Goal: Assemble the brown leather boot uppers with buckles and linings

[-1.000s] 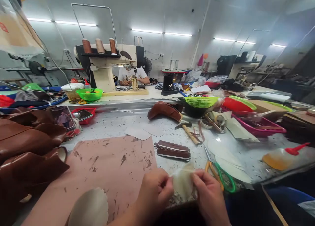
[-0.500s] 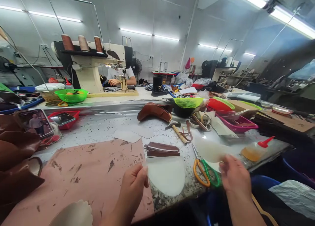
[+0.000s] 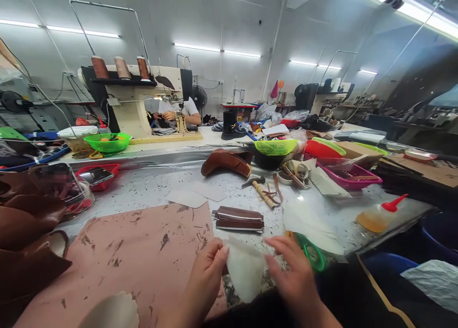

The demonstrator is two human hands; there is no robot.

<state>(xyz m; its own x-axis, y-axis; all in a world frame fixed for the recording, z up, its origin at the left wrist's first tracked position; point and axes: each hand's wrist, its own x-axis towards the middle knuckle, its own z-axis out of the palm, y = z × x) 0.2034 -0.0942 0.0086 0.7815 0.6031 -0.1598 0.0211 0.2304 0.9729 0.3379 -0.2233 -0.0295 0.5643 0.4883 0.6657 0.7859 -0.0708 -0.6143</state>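
My left hand [image 3: 207,275] is closed in a pinch on the upper left edge of a thin white rounded sheet [image 3: 245,273] at the table's front edge. To the right of that sheet is my right hand [image 3: 293,271], blurred, its fingers apart and holding nothing that I can see. Whether its fingertips touch the sheet I cannot tell. Behind this hand lie scissors with one orange and one green handle [image 3: 315,257], partly covered. Brown strips with white edges [image 3: 239,219] are stacked just beyond the sheet. More white sheets [image 3: 309,225] lie to the right.
A pink mat [image 3: 143,251] covers the left front. Brown leather pieces [image 3: 32,242] are heaped at far left. Further back lie a brown boot upper [image 3: 227,163] and a hammer [image 3: 265,194]. A glue bottle [image 3: 375,218] stands at right. A co-worker [image 3: 189,113] sits behind the sewing machine.
My right hand has moved left from the white sheets by the scissors to the sheet in my left hand. The white sheet it had at its fingers now lies on the table.
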